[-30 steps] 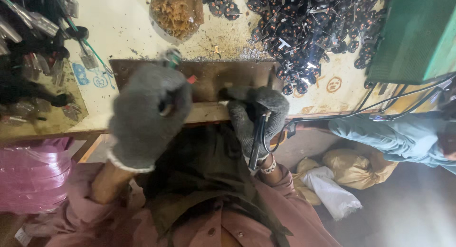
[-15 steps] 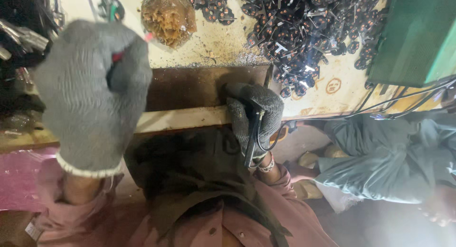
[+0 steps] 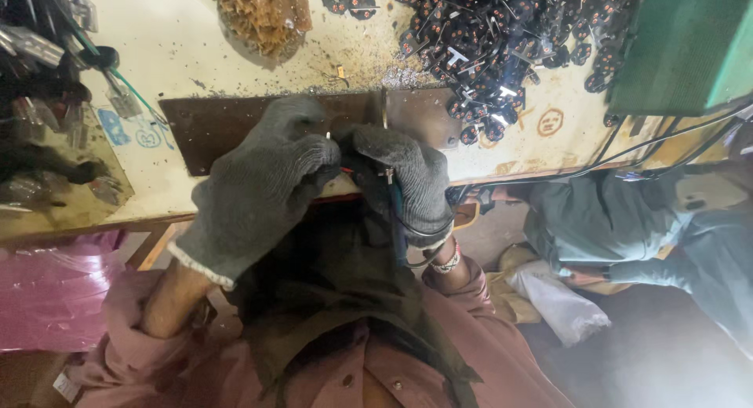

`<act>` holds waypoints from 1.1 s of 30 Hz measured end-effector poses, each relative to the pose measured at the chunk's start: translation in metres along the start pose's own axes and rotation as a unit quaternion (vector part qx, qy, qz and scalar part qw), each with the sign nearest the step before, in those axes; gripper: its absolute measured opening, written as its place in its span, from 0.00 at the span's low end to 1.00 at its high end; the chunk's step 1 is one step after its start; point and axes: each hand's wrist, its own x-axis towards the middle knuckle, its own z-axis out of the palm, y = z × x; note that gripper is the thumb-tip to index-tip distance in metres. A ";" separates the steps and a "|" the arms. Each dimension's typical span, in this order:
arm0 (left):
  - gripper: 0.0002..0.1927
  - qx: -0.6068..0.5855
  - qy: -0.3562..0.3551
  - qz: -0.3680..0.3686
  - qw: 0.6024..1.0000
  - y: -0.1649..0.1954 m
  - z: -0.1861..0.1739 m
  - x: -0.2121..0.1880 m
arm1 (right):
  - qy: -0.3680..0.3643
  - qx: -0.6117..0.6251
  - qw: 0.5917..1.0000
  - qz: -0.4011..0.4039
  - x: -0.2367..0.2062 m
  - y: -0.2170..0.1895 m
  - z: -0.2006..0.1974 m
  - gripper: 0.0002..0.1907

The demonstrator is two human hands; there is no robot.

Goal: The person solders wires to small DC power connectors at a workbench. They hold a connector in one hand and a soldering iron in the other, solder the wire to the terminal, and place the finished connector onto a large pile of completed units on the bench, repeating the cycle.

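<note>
Both my hands wear grey knitted gloves and meet at the bench's front edge, over a brown metal plate (image 3: 204, 125). My left hand (image 3: 259, 188) is closed on a small part (image 3: 329, 138); only a thin metal pin shows above the fingers. My right hand (image 3: 404, 176) grips a slim corded hand tool (image 3: 396, 212), its dark handle and cable running down past the wrist. The tool's tip is hidden between the two gloves, which touch.
A heap of small black parts (image 3: 486, 31) lies at the back right beside a green box (image 3: 690, 39). A brownish clump (image 3: 263, 16) sits behind the plate. Tools and cables (image 3: 47, 71) clutter the left. A pink plastic bag (image 3: 47, 290) hangs below; another person in teal clothing (image 3: 627, 235) sits on the right.
My left hand, raised close to the camera before, has come down and right to meet my right hand at the plate. The right hand stayed in place with the tool.
</note>
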 end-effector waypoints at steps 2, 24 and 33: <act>0.08 -0.015 -0.001 0.058 0.998 -0.003 -0.004 0.004 | 0.000 -0.004 1.000 0.005 0.006 -0.004 0.001 0.15; 0.05 0.082 0.039 0.012 0.996 -0.013 0.018 0.010 | 0.046 0.027 0.998 0.041 0.012 -0.020 0.009 0.22; 0.06 0.147 -0.003 0.030 0.989 -0.009 0.017 0.013 | 0.039 0.125 0.987 0.092 0.005 -0.020 0.011 0.24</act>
